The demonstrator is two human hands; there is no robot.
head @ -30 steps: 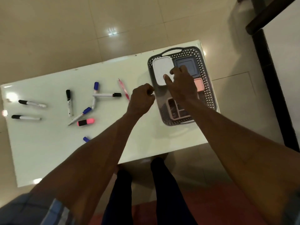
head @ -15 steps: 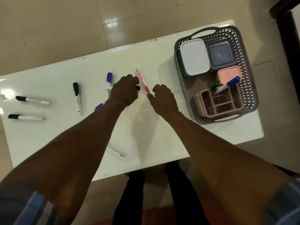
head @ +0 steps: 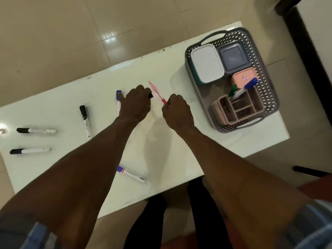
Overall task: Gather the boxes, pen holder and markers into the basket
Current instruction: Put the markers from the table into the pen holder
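right hand [head: 177, 112] off basket [head: 269, 97], now pinching pink pen [head: 158, 93]

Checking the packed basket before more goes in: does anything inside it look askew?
Only slightly: in the basket, a blue-capped marker leans tilted out of the pen holder, its cap over the pink box. The boxes sit flat.

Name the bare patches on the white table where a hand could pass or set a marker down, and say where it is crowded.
Bare: the white table strip between the right hand and the grey perforated plastic basket, and the far edge behind the left hand. Crowded: the left end, with three black-capped white markers.
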